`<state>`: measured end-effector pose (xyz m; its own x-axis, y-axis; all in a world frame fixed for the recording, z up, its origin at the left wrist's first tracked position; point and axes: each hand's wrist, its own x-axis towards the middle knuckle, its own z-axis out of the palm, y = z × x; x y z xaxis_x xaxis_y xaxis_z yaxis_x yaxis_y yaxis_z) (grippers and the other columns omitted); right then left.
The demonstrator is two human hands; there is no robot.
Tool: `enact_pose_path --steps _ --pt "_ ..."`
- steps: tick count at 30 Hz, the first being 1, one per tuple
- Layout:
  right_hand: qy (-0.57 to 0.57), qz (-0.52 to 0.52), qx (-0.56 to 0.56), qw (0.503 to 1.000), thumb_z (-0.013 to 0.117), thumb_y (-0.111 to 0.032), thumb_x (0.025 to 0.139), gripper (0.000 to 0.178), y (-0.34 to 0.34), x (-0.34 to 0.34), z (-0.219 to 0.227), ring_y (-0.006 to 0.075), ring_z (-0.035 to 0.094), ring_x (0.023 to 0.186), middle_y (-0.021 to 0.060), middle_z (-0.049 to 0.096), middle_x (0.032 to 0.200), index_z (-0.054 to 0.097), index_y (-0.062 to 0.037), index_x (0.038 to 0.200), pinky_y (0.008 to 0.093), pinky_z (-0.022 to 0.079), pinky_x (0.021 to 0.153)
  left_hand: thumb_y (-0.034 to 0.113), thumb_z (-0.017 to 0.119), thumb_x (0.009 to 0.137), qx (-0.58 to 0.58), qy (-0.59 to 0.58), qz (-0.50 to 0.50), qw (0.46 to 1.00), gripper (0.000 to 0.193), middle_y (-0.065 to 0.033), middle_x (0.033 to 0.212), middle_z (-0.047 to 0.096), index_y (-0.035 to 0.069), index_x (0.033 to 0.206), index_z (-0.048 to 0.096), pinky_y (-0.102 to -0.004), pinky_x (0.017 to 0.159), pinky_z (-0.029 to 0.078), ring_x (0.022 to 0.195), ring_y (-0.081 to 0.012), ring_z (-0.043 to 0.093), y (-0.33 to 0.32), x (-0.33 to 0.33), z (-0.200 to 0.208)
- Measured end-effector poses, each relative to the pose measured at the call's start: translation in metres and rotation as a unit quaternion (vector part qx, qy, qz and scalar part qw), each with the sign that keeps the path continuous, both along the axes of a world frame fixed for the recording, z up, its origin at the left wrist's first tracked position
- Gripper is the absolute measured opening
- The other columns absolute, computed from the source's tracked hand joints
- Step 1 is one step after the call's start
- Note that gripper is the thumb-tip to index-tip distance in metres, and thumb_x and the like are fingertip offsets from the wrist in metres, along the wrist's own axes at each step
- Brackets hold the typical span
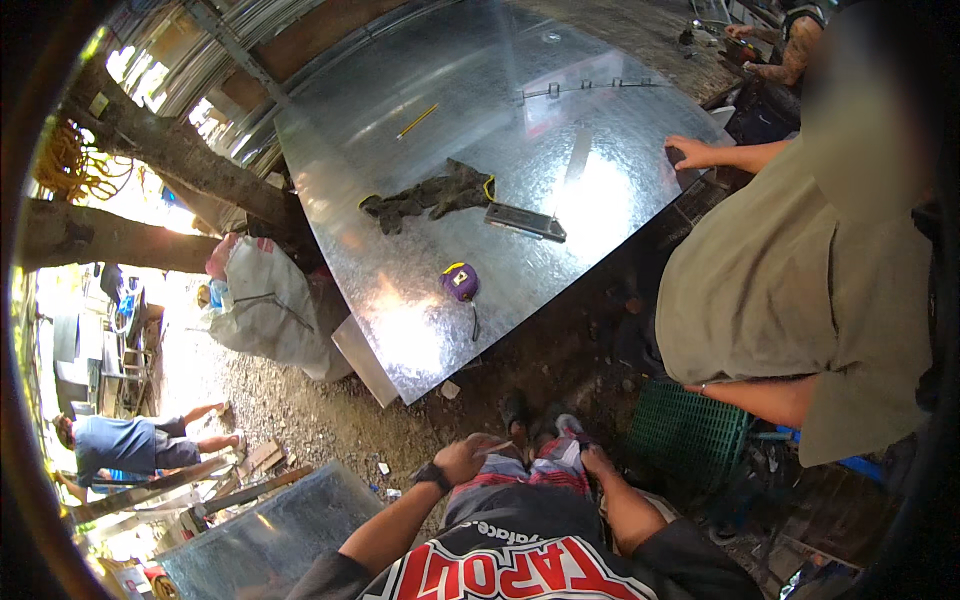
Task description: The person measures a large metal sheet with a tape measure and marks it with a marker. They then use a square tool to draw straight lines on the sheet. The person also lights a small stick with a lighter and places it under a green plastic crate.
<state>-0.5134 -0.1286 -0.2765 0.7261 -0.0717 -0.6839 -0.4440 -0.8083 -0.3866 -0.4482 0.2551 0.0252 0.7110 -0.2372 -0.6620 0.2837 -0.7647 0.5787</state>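
My left hand (462,460), with a dark watch at the wrist, is by the left side of my red and grey shorts (520,470); its fingers are smeared. On the other side of the shorts, my right hand (597,462) looks curled closed, and what it may grip is hidden. Ahead lies a large shiny metal sheet (340,170). Resting on it are a purple tape measure (460,282) with a dark strap, dark work gloves (430,195), a try square (525,222) with a dark handle, and a yellow pencil (417,121). Neither hand touches these.
At the right, a person in a khaki shirt (770,290) rests a hand (690,152) on the sheet's edge. A green plastic crate (690,430) stands below. Left are a white sack (265,295), tree trunks (150,150) and another metal sheet (280,530). Other people are farther off.
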Motion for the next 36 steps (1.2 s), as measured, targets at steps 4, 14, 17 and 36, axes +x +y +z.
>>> enact_pose_path --steps 4,14,17,36 --pt "0.084 -0.015 0.072 0.994 0.052 -0.025 0.09 0.045 0.015 0.035 0.058 0.0386 0.07 0.105 0.024 0.075 0.111 0.072 0.0065 0.114 0.0466 0.053 0.097 0.04 0.064 0.096 0.091 0.093 0.131 0.983 0.052 -0.027 0.123 0.072 0.008 0.136 0.066 -0.0495 0.101 0.055 0.119 -0.0458 0.068 0.067 -0.164 -0.031" --pt "-0.056 -0.117 0.04 0.991 0.053 -0.032 0.097 0.042 0.068 0.028 0.085 0.0306 0.07 0.085 0.0152 0.076 0.096 0.074 -0.001 0.116 0.0482 0.055 0.078 0.039 0.074 0.093 0.137 0.186 0.203 0.952 0.054 -0.0242 0.117 0.076 0.01 0.137 0.068 -0.0431 0.098 0.057 0.113 -0.0366 0.074 0.133 -0.265 -0.037" --pt "-0.042 -0.119 0.003 0.992 0.054 -0.032 0.097 0.042 0.081 0.012 0.084 0.0306 0.07 0.085 0.0152 0.076 0.095 0.074 -0.001 0.115 0.0481 0.055 0.078 0.035 0.074 0.094 0.061 0.174 0.275 0.944 0.053 -0.0224 0.112 0.078 0.004 0.137 0.067 -0.0404 0.092 0.058 0.107 -0.0308 0.076 0.157 -0.232 -0.025" --pt "0.036 -0.185 0.028 0.982 0.058 -0.033 0.095 0.039 0.11 -0.01 0.075 0.0306 0.07 0.082 0.0155 0.075 0.092 0.075 -0.0012 0.109 0.0477 0.054 0.076 0.03 0.071 0.09 0.087 0.057 0.166 0.981 0.05 -0.0193 0.091 0.077 0.006 0.134 0.069 -0.0426 0.08 0.058 0.087 -0.0285 0.076 0.271 -0.151 -0.042"
